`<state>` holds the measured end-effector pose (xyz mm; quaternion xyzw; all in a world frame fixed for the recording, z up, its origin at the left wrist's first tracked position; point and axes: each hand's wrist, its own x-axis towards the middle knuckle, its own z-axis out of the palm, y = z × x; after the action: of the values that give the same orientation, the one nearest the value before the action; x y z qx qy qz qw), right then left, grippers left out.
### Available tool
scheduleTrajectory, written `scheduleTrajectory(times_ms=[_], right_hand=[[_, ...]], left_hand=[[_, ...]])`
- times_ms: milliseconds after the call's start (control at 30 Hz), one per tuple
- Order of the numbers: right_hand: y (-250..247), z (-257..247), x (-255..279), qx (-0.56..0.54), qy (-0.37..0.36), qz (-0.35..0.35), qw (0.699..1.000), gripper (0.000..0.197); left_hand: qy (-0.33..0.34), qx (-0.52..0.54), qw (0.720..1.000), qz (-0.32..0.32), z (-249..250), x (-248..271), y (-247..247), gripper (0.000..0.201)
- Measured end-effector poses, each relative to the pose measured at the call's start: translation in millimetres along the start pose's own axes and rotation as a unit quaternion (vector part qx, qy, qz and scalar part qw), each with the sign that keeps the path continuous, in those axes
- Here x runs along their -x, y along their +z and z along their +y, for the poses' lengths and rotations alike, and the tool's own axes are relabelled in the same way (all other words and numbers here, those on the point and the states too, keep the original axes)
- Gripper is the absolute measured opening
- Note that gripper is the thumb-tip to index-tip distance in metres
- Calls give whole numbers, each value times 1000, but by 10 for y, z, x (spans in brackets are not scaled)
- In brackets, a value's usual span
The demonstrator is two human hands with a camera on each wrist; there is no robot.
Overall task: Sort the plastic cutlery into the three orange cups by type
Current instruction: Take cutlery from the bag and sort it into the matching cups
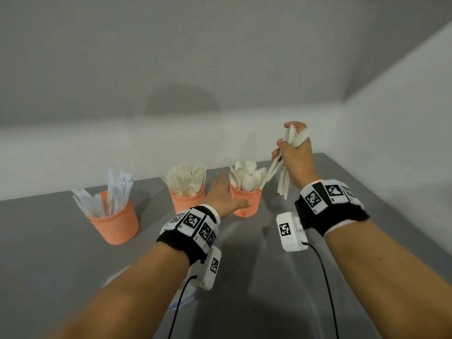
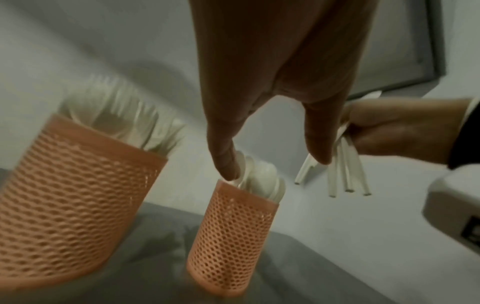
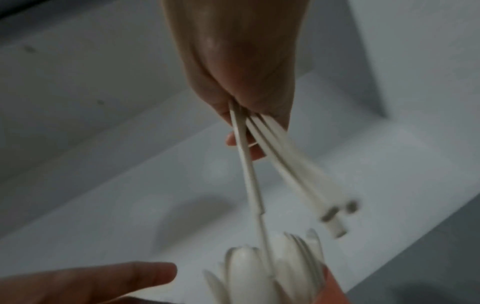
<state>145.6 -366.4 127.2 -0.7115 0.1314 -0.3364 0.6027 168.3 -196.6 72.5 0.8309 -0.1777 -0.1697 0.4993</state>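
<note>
Your right hand (image 1: 294, 152) grasps a bunch of white spoons (image 1: 291, 145), handles down, raised beside the spoon cup (image 1: 245, 200). Your left hand (image 1: 221, 194) rests released against that cup, fingers straight, between it and the fork cup (image 1: 187, 200).

my head view looks forward and down from above at the grey table (image 1: 61, 253); my left wrist view sits low and close, facing along the fingers toward the spoon cup (image 2: 231, 240); my right wrist view looks steeply down from close above; all three share that cup.
</note>
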Motion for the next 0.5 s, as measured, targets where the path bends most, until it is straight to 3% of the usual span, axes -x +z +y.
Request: scheduleTrajectory(times_ms=[200,367,500], right_hand=[[122,393,-168,102,-41,-10,994,23],[255,486,-265,-67,16,79,995,19],[318,436,-309,-140,13,122,982,17]], left_hand=[[-54,62,997,14,-141,-481,189,129],[-59,106,992,26,-164,-687,227,135],[-54,135,989,25,-298,-860,310,120]])
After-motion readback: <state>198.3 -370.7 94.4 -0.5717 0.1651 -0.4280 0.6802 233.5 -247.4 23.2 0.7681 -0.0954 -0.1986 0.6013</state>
